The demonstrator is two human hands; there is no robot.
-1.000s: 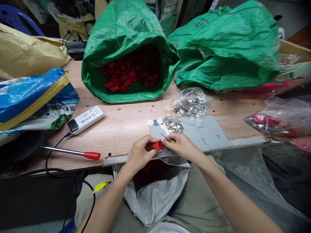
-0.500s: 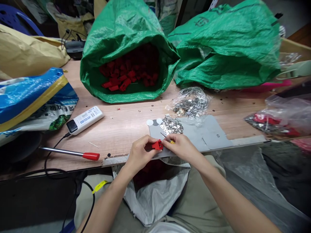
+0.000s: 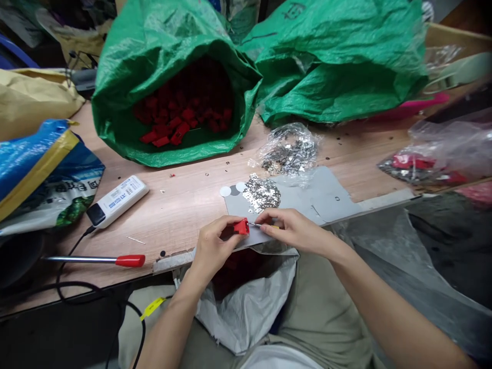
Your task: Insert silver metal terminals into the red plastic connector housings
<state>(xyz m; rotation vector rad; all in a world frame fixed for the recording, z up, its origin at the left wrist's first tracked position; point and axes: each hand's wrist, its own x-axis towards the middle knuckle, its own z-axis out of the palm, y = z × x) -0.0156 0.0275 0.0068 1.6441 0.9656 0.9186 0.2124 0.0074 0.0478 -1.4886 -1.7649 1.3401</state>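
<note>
My left hand pinches a small red plastic part above the front edge of the grey sheet. In my right hand is a thin metal-tipped tool with a yellow handle, perhaps a small screwdriver or tweezers. Its tip points left at the near end of the red part; whether it touches cannot be made out. Just beyond my hands a pile of small shiny metal pieces lies on the grey sheet. Below them, an open white sack with red parts inside sits at my lap.
A green sack full of red parts lies open at the back, another green sack beside it. A clear bag of metal pieces sits behind the pile. At left are a white device and a red-handled lever.
The tool has swung from slanting across to pointing level at the red part's end. My right hand has turned with it, and the red part is turned in my left fingers. The view has shifted.
</note>
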